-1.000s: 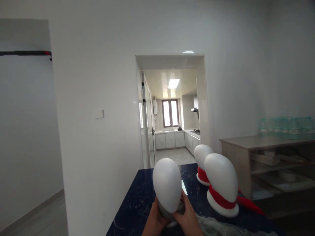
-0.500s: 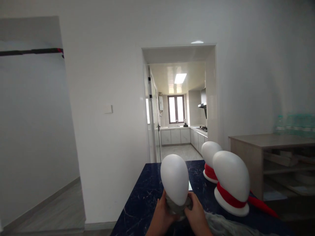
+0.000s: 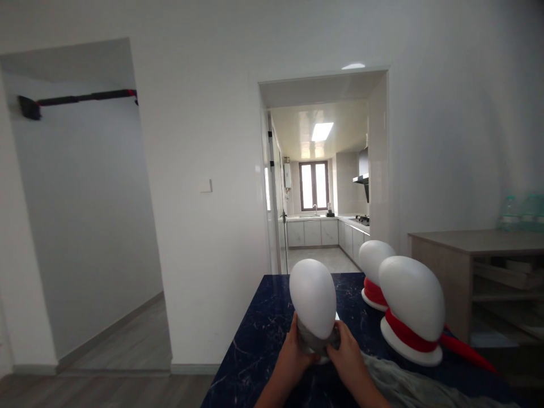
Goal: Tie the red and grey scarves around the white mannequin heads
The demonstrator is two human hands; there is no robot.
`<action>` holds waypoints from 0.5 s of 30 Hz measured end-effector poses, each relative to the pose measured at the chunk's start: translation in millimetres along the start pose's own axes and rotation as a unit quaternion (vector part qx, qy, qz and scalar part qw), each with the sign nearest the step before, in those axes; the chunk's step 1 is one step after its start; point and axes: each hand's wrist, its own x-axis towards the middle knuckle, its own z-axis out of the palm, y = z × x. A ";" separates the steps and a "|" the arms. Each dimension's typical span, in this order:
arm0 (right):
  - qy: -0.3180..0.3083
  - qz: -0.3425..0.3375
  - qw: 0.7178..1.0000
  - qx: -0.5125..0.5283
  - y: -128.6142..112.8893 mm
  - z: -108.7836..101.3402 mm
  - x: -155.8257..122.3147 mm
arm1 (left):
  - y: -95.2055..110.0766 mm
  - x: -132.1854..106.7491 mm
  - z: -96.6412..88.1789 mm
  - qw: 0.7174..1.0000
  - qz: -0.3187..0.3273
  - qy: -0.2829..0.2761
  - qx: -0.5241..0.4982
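Observation:
A white mannequin head [image 3: 313, 296] stands in front of me on the dark blue marbled table [image 3: 250, 331]. Grey, thin cloth, a scarf [image 3: 309, 340], is wrapped round its neck. My left hand [image 3: 297, 348] grips the scarf at the neck's left side, fingers curled behind. On the right side, my right hand [image 3: 343, 344] pinches the same cloth with thumb and fingers. A long loose stretch of grey fabric [image 3: 399, 377] trails right over the tabletop. The neck itself is mostly hidden by cloth and hands.
Two more white mannequin heads, a near one [image 3: 412, 297] and a far one [image 3: 376, 258], stand to the right with red scarves [image 3: 410, 334] round their necks. A wooden shelf unit [image 3: 440, 283] with plastic bottles [image 3: 510, 212] is beyond. A doorway opens onto a kitchen [image 3: 317, 232].
The view has swung slightly left, so everything sits further right. Both hands stay at the neck of the middle mannequin head, on the grey scarf, with little visible shift.

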 end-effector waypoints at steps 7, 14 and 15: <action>-0.056 0.016 0.998 0.002 6.3 -6.0 6.8 | 2.9 -0.5 -1.0 1.000 0.005 -0.006 -0.015; -0.072 0.018 0.997 -0.017 9.3 -8.5 5.8 | 9.6 -0.8 -0.5 1.000 -0.013 -0.004 -0.022; -0.074 0.022 0.997 -0.020 10.5 -8.1 5.8 | 9.6 -0.7 -0.6 0.999 -0.015 -0.009 -0.027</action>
